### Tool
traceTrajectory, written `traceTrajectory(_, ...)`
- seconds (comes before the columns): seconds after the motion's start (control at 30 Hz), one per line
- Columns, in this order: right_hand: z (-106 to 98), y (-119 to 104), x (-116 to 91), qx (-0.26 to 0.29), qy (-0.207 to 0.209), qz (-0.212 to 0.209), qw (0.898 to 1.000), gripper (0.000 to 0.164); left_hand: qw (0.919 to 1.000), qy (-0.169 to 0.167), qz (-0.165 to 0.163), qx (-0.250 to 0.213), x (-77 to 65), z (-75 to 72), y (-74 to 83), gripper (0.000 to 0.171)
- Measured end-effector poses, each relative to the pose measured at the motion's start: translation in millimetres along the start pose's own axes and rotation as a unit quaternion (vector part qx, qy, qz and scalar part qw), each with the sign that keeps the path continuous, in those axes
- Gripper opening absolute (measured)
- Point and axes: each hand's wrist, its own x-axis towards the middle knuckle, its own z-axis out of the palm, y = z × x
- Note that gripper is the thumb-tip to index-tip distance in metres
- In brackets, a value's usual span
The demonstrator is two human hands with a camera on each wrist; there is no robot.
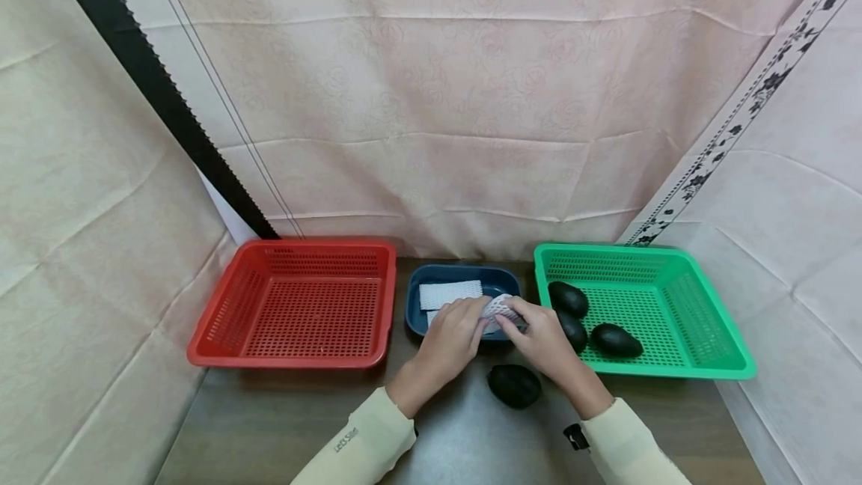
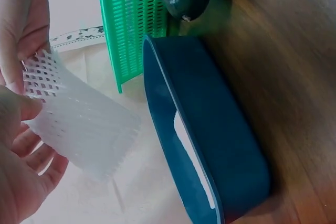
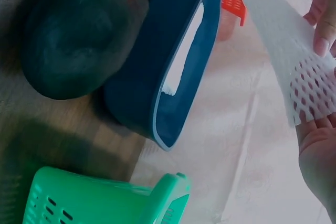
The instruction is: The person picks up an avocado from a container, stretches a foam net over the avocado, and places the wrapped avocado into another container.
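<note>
A white foam net sleeve (image 1: pixel 499 308) is held between both hands over a dark blue basin (image 1: pixel 465 272). My left hand (image 1: pixel 453 335) pinches one side of it, and my right hand (image 1: pixel 544 340) grips the other side, at its mesh end. In the left wrist view the sleeve (image 2: pixel 86 121) hangs flattened, its lattice slightly spread near the fingers. More flat white foam sleeves (image 1: pixel 450 293) lie in the basin. Just in front of the basin, a dark avocado (image 1: pixel 514 386) rests on the table between the forearms.
At the right stands a green basket (image 1: pixel 673 305) with several dark avocados (image 1: pixel 616 340) at its left side. A red basket (image 1: pixel 316 313) is on the left, with nothing seen in it. Pale cloth (image 1: pixel 438 96) hangs behind the wooden-looking table (image 1: pixel 458 440).
</note>
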Motion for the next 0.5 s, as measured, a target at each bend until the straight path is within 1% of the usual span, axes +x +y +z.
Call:
traceTrajectory(0.1,-3,1,0,0.004,0.0,-0.017,1.0,0.018,0.9998,0.011,0.001,-0.018,0.0,-0.3,0.3,0.039)
traceTrajectory(0.2,-4,3,-1,-0.014,-0.012,-0.029,0.999,0.022,0.9991,0.025,0.002,-0.035,-0.7,-1.9,-0.9,0.036)
traceTrajectory(0.3,-5,6,-2,-0.044,-0.031,-0.026,0.998,0.025,0.9977,0.037,-0.003,-0.057,-1.0,-4.5,-3.2,0.035)
traceTrajectory(0.5,-4,12,-6,-0.094,-0.065,-0.019,0.993,0.022,0.9944,0.05,-0.021,-0.091,0.5,-10.4,-7.3,0.034)
